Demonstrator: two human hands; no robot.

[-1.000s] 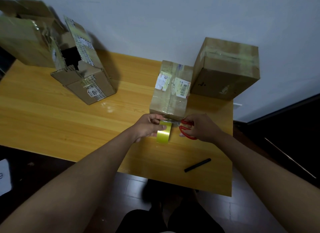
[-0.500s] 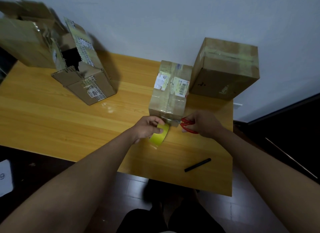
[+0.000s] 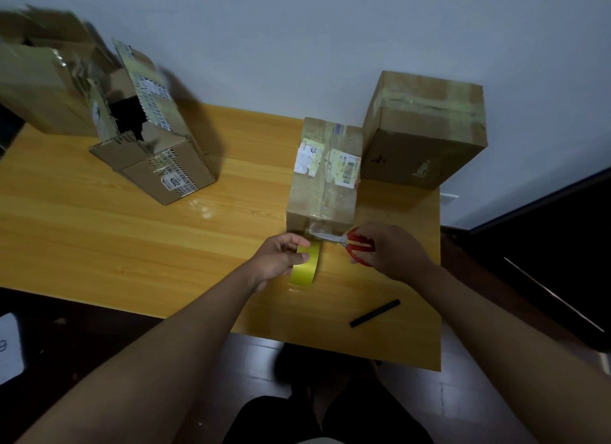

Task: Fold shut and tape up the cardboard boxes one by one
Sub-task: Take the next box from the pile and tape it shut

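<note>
A narrow closed cardboard box (image 3: pixel 325 176) with shipping labels lies in the middle of the wooden table (image 3: pixel 99 232). My left hand (image 3: pixel 281 258) grips a yellow tape roll (image 3: pixel 305 265) just in front of the box's near end. A strip of clear tape runs from the roll up to that end. My right hand (image 3: pixel 390 252) holds red-handled scissors (image 3: pixel 350 242), whose blades reach left to the tape strip at the box's lower edge.
A larger taped box (image 3: pixel 426 129) stands at the back right against the wall. Two opened boxes (image 3: pixel 155 136) (image 3: pixel 39 80) sit at the back left, flaps up. A black marker (image 3: pixel 375 313) lies near the table's front right edge.
The tape roll has dropped slightly toward me and tilted. The scissors have moved left so the blades meet the tape strip at the box's end.
</note>
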